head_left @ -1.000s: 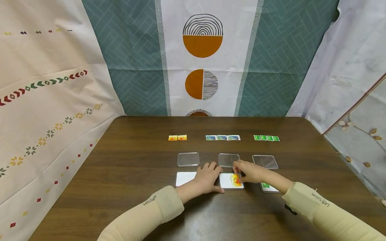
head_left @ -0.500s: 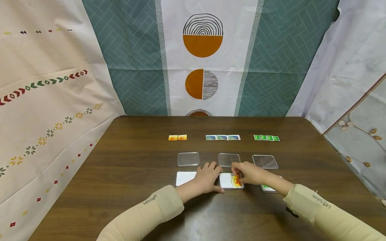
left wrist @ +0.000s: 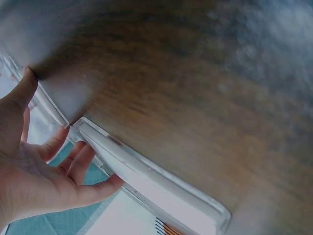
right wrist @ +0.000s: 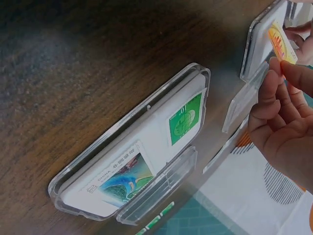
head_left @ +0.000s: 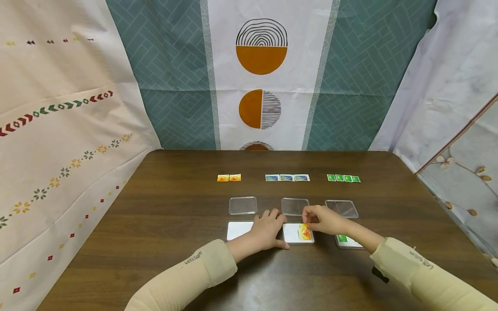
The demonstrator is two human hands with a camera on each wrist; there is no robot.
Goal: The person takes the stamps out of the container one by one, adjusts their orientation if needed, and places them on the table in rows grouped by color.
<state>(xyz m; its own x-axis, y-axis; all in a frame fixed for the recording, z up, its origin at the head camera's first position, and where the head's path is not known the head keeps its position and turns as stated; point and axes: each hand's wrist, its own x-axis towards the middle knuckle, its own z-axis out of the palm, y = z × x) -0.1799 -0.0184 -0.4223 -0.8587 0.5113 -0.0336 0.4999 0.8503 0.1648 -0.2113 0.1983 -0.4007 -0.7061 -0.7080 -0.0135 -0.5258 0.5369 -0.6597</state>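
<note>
My right hand [head_left: 326,220] pinches a corner of a yellow-orange postage stamp [head_left: 304,232] between thumb and index finger, as the right wrist view shows. The stamp is at the right half of the middle clear case [head_left: 289,239], against its white insert; whether it lies fully flat I cannot tell. My left hand [head_left: 266,231] is spread between the left case [head_left: 238,229] and the middle one. Its thumb [left wrist: 27,88] touches the middle case's near edge, with the other fingers extended and touching the cases' edges. The right case [right wrist: 83,196] holds a green stamp [right wrist: 185,120] and a blue-green stamp [right wrist: 126,178].
Three clear lids [head_left: 243,205] lie in a row behind the cases. Farther back on the brown table [head_left: 175,242] are two yellow stamps [head_left: 229,178], three blue stamps [head_left: 287,177] and several green stamps [head_left: 344,178]. Cloth curtains [head_left: 175,86] hang behind.
The stamp was turned askew half a second ago and now sits straighter. My right hand has shifted slightly right, its grip now at the stamp's upper right corner. My left hand stays put.
</note>
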